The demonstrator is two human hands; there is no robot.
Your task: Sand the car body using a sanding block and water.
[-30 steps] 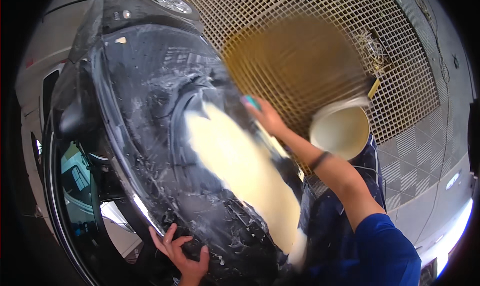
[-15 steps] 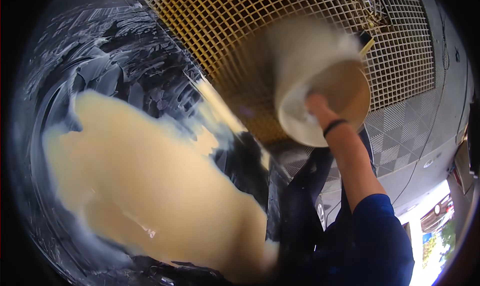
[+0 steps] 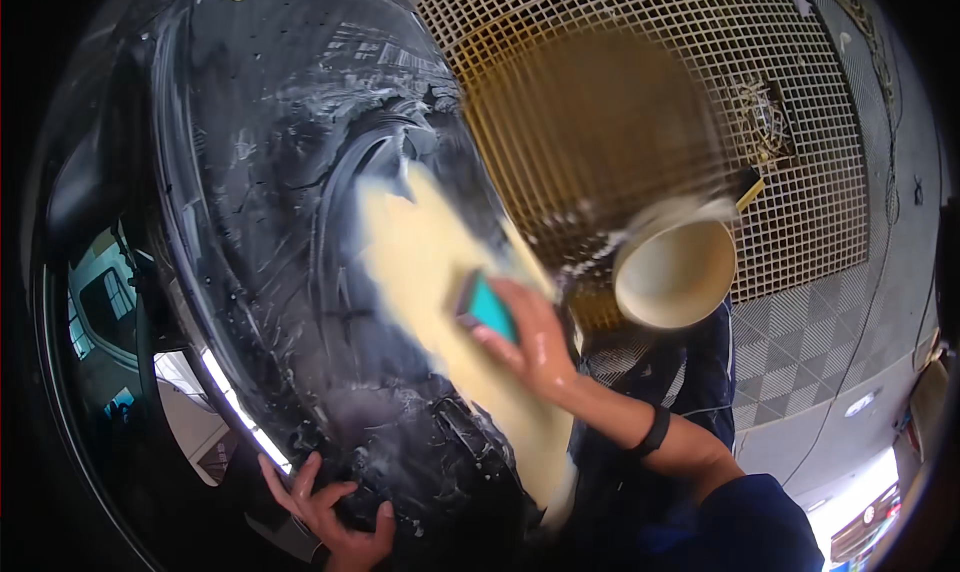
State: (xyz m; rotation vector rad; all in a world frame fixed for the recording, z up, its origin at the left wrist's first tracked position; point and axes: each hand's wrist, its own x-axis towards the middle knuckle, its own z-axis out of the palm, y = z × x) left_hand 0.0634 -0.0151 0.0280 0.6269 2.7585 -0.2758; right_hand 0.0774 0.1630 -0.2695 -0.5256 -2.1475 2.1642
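My right hand (image 3: 535, 347) grips a teal-and-grey block (image 3: 491, 308), its kind unclear, fingers bent round its sides. The block rests on a wet cream-coloured patch (image 3: 425, 262) of a black car body panel (image 3: 290, 182). Milky streaks and smears surround that patch. A dark band circles my right wrist. At the lower left, my left hand (image 3: 340, 522) has its fingers spread beside the panel's edge, near the car's window glass (image 3: 110, 312); it holds nothing.
A whitish bucket (image 3: 676, 272), blurred, is right of the panel over brown floor grating (image 3: 600, 102). Small debris (image 3: 763, 122) lies on the grating, with a black-and-yellow object (image 3: 750, 187) close to the bucket. Grey patterned tiles (image 3: 790, 347) border it.
My right hand has come out of the bucket and moved left onto the cream patch with the block. My left hand has entered the view, and more of the car shows.
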